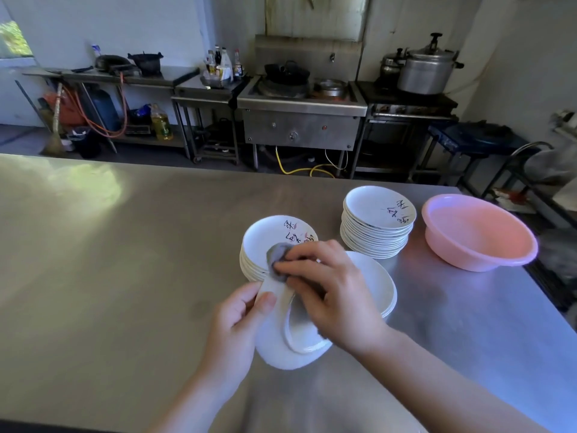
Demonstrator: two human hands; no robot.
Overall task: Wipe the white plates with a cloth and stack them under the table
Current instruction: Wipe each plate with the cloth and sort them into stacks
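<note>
A white plate (281,348) is being held tilted above the table (109,276) by the left hand (232,332), thumb curled over the plate's upper rim, the other fingers hidden behind it. A second rim is showing inside the first, so possibly two plates are being gripped together; cannot tell for certain.

A grey cloth (276,260) is being pinched by the right hand (327,289), fingers curled round it, and is being pressed against the upper edge of the held plate. The cloth is bunched under the fingertips, just right of the left thumb.

Directly behind both hands, a short stack of white plates (265,242) with dark lettering is sitting on the table; its near rim is being overlapped by the cloth in view. Under the right hand, another low stack of plain white plates (377,285) is lying, partly covered by the wrist. A taller stack of lettered plates (379,223) is standing further back to the right, with a pink basin (477,232) just beside it near the table's right edge.

A steel stove unit (301,114) is standing against the far wall.
</note>
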